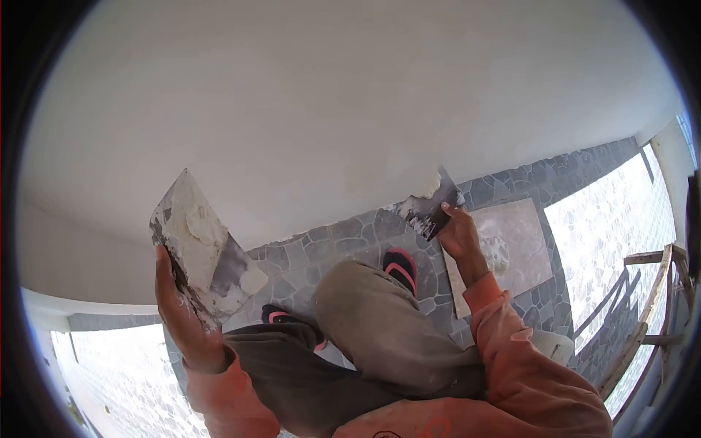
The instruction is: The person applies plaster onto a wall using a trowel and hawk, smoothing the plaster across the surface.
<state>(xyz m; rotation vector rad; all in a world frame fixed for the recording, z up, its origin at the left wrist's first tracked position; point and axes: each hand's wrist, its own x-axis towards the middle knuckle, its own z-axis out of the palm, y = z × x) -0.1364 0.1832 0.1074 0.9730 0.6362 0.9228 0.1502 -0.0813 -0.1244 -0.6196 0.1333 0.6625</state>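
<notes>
My left hand (186,321) is closed round the edge of a wide plate (232,266), which carries a thick smear of off-white paste (193,219). My right hand (460,233) grips a dark, flat scraper blade (432,212) with a lump of the same pale paste (431,186) on its upper edge. The scraper is just in front of the lower part of a pale wall (328,109). Both tools are apart from each other, the plate at the left and the scraper right of centre.
A pinkish board (518,237) with paste on it lies on the grey stone-patterned floor (343,237). My feet in black and pink sandals (400,266) stand near the wall's base. At the far right is a wooden frame (646,314).
</notes>
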